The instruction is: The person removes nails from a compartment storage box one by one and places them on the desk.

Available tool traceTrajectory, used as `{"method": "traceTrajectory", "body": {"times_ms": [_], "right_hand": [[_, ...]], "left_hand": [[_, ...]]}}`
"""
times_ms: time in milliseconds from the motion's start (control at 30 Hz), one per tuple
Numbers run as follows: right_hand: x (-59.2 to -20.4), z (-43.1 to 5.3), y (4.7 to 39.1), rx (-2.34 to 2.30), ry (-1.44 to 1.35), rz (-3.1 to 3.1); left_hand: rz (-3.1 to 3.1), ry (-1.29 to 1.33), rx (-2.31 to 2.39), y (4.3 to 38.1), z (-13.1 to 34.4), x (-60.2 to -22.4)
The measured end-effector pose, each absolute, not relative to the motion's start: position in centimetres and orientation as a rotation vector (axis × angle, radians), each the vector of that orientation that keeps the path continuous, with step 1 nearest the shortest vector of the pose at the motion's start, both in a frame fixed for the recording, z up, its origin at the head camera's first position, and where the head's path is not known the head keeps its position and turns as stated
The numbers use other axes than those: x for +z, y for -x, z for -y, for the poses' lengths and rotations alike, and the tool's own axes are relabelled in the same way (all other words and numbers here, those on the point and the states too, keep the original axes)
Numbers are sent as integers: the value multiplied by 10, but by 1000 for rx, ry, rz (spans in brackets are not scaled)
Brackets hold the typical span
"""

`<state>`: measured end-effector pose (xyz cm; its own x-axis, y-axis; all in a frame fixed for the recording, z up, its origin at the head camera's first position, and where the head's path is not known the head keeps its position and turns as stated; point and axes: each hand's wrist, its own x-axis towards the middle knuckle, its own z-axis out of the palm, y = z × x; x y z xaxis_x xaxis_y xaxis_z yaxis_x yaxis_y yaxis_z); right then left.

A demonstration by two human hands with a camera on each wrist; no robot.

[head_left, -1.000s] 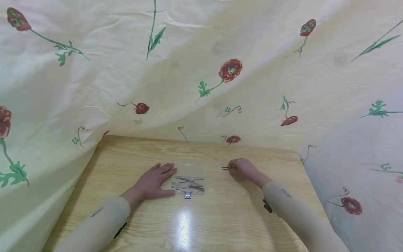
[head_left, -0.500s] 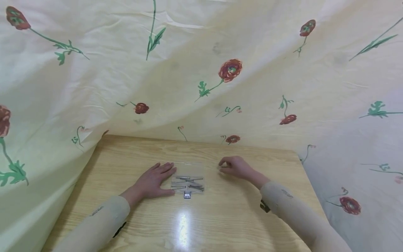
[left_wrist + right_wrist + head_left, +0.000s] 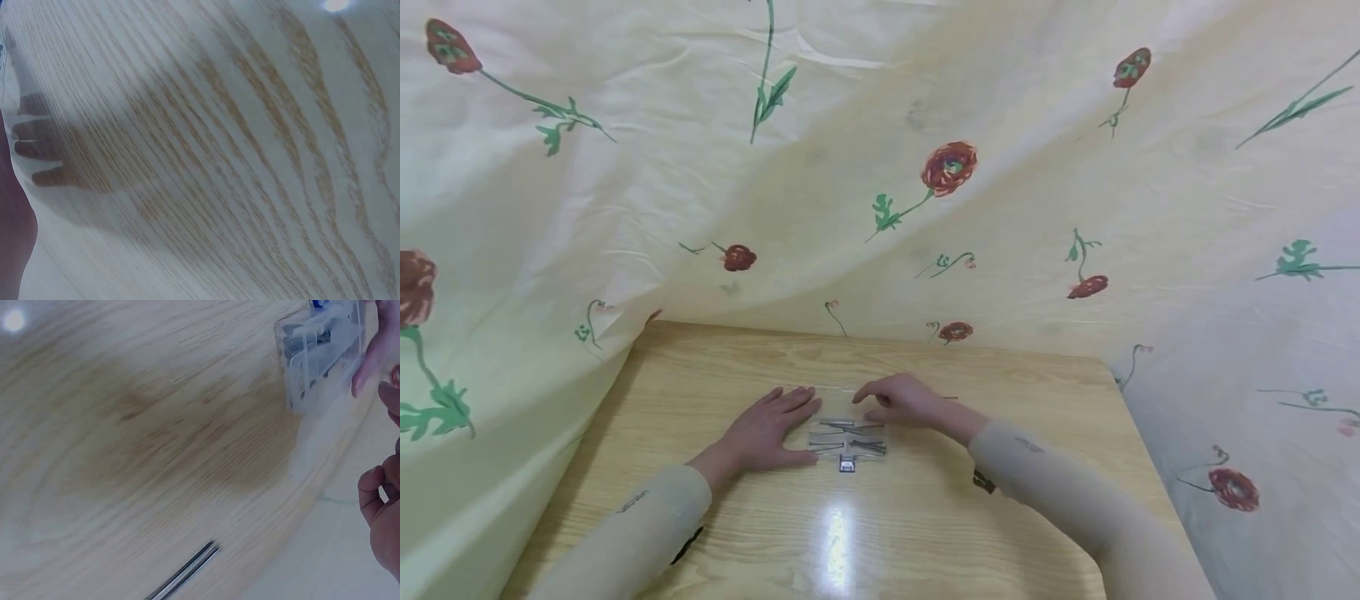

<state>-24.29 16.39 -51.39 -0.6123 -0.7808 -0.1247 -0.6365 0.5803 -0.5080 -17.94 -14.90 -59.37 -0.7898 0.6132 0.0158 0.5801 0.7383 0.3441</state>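
A clear plastic case point(image 3: 835, 403) lies opened out on the table, its lid toward the back and a small latch point(image 3: 847, 466) at the front. Several long grey nails point(image 3: 829, 447) lie in its compartments. My left hand point(image 3: 767, 433) rests spread at the case's left edge, fingers straight. Over the lid's right side hovers my right hand point(image 3: 898, 398), thumb and forefinger apart, with nothing seen between them. Two nails point(image 3: 184, 570) lie side by side on the table in the right wrist view; in the head view nails point(image 3: 951, 397) show just behind the right wrist.
The wood-grain table point(image 3: 737, 550) ends at the back against a hanging floral cloth point(image 3: 820, 183), which also drapes down both sides. Light glares off the tabletop in front of the case. The left wrist view shows mostly tabletop and a hand's shadow.
My right hand has moved left from beside the nails on the table to over the case's lid, its thumb and forefinger parting. The left hand and the case stay where they were.
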Motion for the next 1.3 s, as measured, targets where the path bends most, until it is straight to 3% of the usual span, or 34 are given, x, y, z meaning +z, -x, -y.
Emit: {"method": "traceTrajectory", "body": {"times_ms": [433,1300], "right_hand": [[-525,-127,244,-371,1367,-2404],[-536,-106,252,-73,1658,-2310]], "left_hand": [[-2839,-977,510,181,152,-601],[-2838,-1007,521,187,154,-598]]}}
